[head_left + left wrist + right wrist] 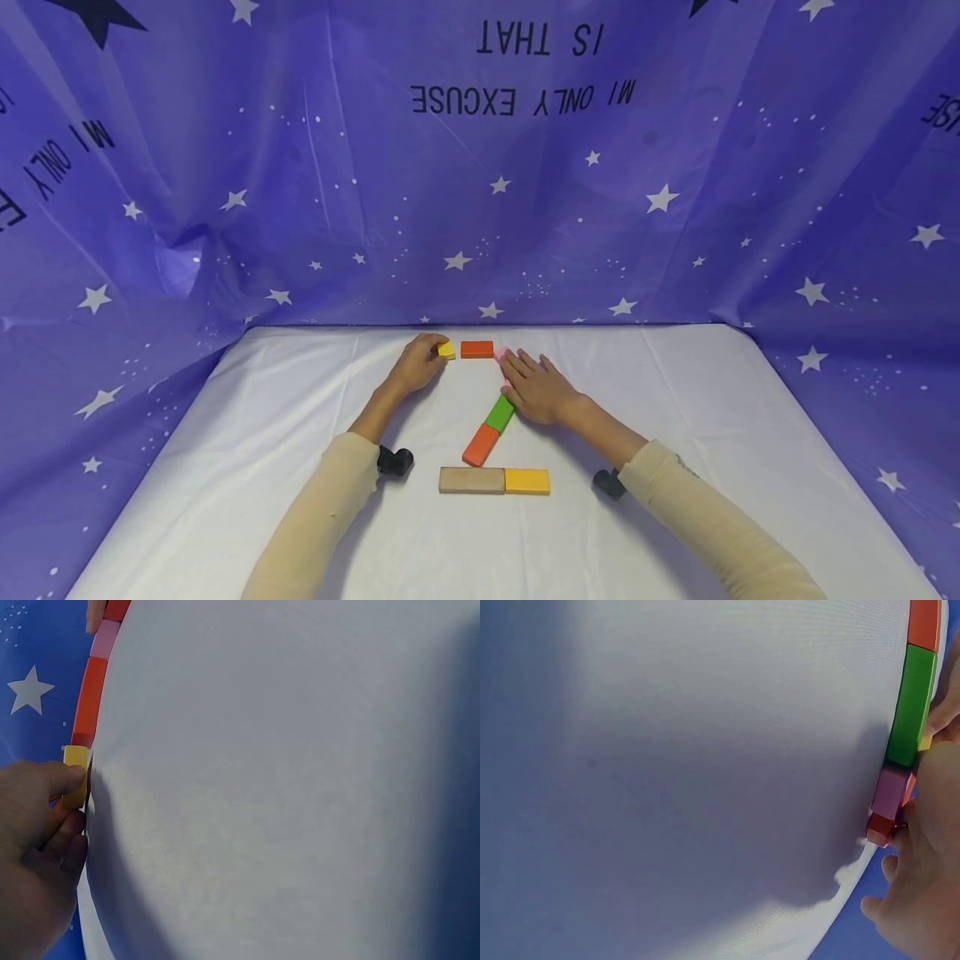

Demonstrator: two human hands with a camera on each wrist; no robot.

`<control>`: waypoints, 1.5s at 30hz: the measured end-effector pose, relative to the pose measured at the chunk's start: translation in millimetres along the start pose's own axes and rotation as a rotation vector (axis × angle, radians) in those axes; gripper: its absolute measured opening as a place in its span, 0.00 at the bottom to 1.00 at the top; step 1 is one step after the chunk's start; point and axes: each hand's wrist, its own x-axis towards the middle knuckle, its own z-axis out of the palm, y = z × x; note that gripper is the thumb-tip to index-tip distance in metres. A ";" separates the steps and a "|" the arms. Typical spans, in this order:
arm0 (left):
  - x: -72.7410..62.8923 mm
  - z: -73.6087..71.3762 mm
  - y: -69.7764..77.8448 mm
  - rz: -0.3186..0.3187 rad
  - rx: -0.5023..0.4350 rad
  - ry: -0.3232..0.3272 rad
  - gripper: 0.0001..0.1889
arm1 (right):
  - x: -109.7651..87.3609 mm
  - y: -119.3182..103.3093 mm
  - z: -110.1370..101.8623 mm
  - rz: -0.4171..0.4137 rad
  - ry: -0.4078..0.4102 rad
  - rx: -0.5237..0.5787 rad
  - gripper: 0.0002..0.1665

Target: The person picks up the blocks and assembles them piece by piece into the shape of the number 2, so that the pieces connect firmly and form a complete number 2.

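Note:
My left hand [420, 363] pinches a small yellow block [76, 777] between thumb and fingers at the far side of the table. Just right of it in the head view lies an orange-red block [477, 349]. My right hand [542, 387] lies with fingers extended over the upper end of a slanting row, partly hiding a pink block [502, 356]. A darker red block [881, 829] shows beside its fingers in the right wrist view. Below the right hand, the row continues with a green block [500, 414] and an orange block [481, 445].
Nearer the body, a brown wooden block [472, 480] and a yellow-orange block [527, 481] lie end to end. White cloth covers the table [645, 533]. A purple star-printed curtain [525, 225] stands along its back and sides.

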 end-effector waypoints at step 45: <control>4.6 6.2 4.3 0.010 0.049 -0.004 0.26 | 0.7 3.4 3.5 -0.015 0.015 0.007 0.37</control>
